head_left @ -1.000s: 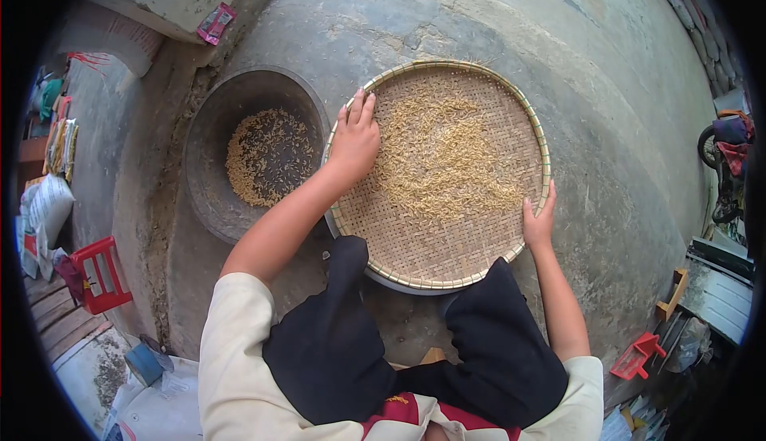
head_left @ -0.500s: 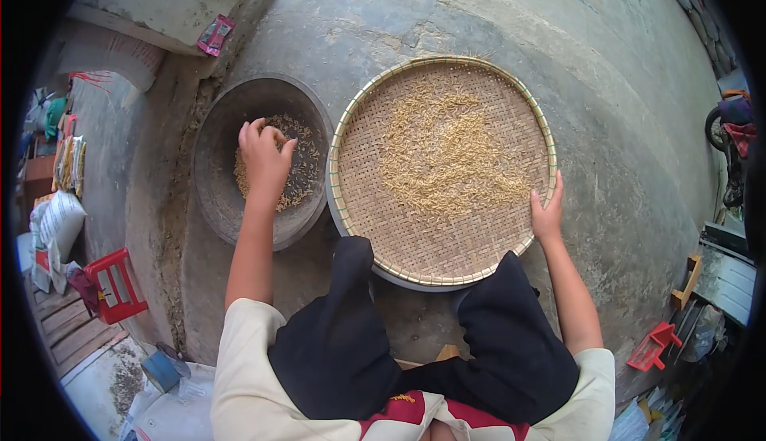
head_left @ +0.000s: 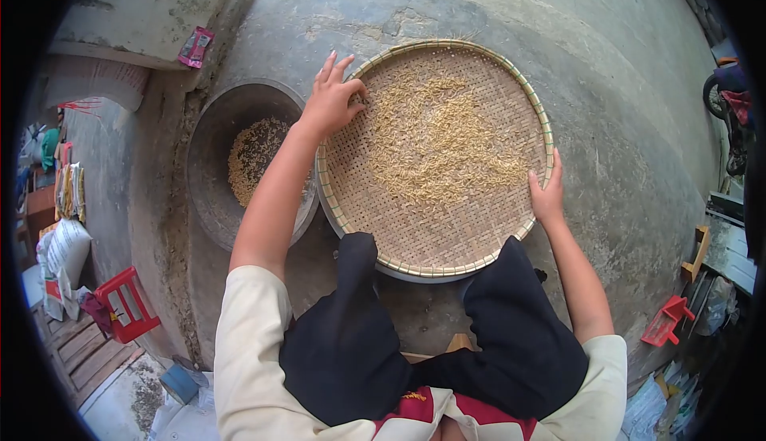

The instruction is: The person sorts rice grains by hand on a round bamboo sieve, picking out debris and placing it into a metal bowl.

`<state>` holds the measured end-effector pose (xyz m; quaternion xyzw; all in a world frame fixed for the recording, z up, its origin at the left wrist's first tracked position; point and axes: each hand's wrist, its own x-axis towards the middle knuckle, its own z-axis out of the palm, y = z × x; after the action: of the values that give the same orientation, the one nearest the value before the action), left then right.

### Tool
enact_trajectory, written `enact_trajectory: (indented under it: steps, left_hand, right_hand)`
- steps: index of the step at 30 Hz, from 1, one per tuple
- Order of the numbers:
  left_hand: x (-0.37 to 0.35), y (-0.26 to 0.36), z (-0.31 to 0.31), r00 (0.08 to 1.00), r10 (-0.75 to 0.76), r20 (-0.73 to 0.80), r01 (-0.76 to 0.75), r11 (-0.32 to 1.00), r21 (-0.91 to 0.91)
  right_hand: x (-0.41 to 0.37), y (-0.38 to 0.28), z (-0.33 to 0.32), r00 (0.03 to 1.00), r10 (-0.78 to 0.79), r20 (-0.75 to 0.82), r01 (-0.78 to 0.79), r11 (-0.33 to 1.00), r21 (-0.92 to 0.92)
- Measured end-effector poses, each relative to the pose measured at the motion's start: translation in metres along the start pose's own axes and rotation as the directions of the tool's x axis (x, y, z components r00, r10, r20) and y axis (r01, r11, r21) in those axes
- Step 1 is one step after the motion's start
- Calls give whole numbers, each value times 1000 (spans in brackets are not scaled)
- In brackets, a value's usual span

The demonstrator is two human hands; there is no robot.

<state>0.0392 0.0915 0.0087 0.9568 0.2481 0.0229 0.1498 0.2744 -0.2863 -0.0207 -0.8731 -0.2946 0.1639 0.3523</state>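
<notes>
A round woven bamboo tray (head_left: 399,238) lies in front of my knees, with straw-coloured husked-looking grain (head_left: 447,138) spread over its middle. My right hand (head_left: 547,195) grips its right rim, thumb on the inside and fingers along the outer edge. Over the tray's upper left rim is my left hand (head_left: 331,104), thumb and index finger curled close together, the other fingers stretched out. Whatever sits between those fingertips is too small to make out. To the left stands a dark round basin (head_left: 209,194) holding loose grain (head_left: 249,158); my left forearm crosses above it.
Beneath the tray shows the edge of a grey vessel (head_left: 427,278). A pink packet (head_left: 195,46) lies on a ledge at upper left. Red plastic stools (head_left: 128,305) and white sacks (head_left: 64,253) are at left. A red plastic item (head_left: 667,320) lies at right.
My left hand has come up out of the basin and moved right to the tray's rim. My right hand keeps its hold on the tray. The view has shifted slightly.
</notes>
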Motion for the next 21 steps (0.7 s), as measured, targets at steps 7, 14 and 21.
enact_trajectory:
  steps: [7, 14, 21]
  left_hand:
    - [2, -2, 6, 1000, 14, 10, -14, 999, -43]
    - [7, -1, 7, 993, 96, -72, -92, 994, 57]
    - [13, -1, 13, 992, 117, -52, -115, 993, 40]
  right_hand:
    - [0, 8, 3, 1000, -21, -23, 21, 1000, 3]
    - [1, 9, 3, 1000, 3, -5, -3, 1000, 22]
    - [0, 6, 0, 999, 35, 18, -35, 999, 6]
